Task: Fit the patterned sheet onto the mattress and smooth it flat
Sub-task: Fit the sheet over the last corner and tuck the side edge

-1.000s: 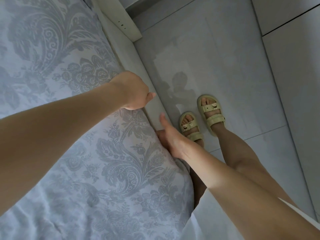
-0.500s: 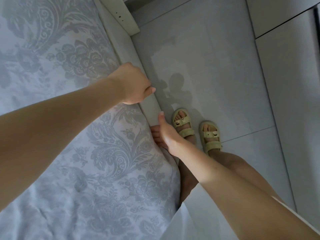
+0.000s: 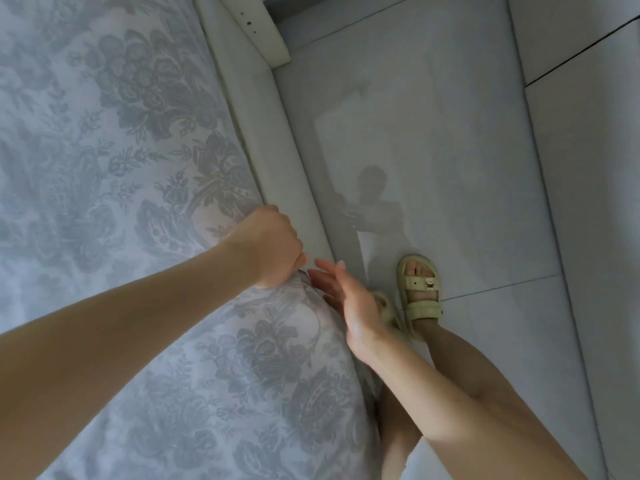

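The patterned sheet (image 3: 114,188), pale blue with grey floral damask, covers the mattress across the left of the head view. My left hand (image 3: 268,245) is closed into a fist at the sheet's right edge, gripping the fabric where it meets the bed frame. My right hand (image 3: 346,299) lies just below it with fingers spread and palm against the side of the mattress, pressing on the sheet's hanging edge. The sheet's underside and the mattress itself are hidden.
A pale padded bed frame rail (image 3: 277,161) runs along the mattress edge toward a white board (image 3: 263,29) at the top. Grey floor tiles (image 3: 467,150) lie to the right. My feet in cream sandals (image 3: 420,289) stand close to the rail.
My left hand has slid down along the sheet edge toward my right hand, and the two now nearly touch. My feet have shifted along the rail and the view has moved with them.
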Demonstrator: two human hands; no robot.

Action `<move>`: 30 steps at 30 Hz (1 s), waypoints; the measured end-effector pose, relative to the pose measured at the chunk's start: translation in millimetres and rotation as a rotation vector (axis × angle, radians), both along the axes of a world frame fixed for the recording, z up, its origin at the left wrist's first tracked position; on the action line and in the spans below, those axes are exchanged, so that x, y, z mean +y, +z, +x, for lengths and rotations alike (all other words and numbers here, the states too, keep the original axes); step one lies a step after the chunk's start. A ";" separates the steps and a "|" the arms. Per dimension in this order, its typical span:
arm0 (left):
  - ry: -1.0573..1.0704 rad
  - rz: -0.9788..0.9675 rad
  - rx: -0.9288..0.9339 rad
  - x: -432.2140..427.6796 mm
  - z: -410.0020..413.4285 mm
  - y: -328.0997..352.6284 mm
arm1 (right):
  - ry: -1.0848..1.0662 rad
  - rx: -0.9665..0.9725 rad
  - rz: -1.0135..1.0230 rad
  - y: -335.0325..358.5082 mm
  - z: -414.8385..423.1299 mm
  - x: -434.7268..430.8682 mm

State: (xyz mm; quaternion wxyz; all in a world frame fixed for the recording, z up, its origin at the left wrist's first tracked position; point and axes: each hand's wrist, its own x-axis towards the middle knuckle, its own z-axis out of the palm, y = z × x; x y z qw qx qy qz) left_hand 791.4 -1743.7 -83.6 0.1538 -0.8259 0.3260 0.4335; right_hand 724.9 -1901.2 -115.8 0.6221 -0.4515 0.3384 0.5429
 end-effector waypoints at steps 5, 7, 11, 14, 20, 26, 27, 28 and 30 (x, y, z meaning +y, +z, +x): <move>0.038 0.096 0.026 -11.3 1.1 -0.1 | -0.102 -0.003 0.092 3.7 -28.1 -6.5; 0.082 0.065 0.003 -7.2 0.8 8.5 | -0.068 0.069 0.222 5.4 -33.2 0.2; 0.127 0.065 0.002 1.8 -0.8 20.7 | 0.139 0.123 0.379 -10.0 -34.7 40.9; 0.182 0.098 0.050 -5.3 6.5 8.7 | 0.144 0.201 0.309 -20.8 -32.6 38.9; 0.193 -0.114 -0.024 -0.9 -3.4 3.7 | -0.076 0.249 0.095 -5.8 -63.7 -34.4; -0.121 0.099 0.048 -20.7 -35.5 3.8 | 0.111 0.296 0.269 -2.1 -79.1 2.6; -0.140 0.136 0.042 -22.4 -35.0 2.7 | 0.131 0.326 0.281 -4.6 -77.9 3.0; -0.147 0.161 0.041 -24.0 -33.0 0.7 | 0.134 0.348 0.288 -7.1 -76.8 -1.7; -0.149 0.186 0.035 -26.3 -32.0 -2.6 | 0.081 0.333 0.233 -11.2 -77.0 -20.0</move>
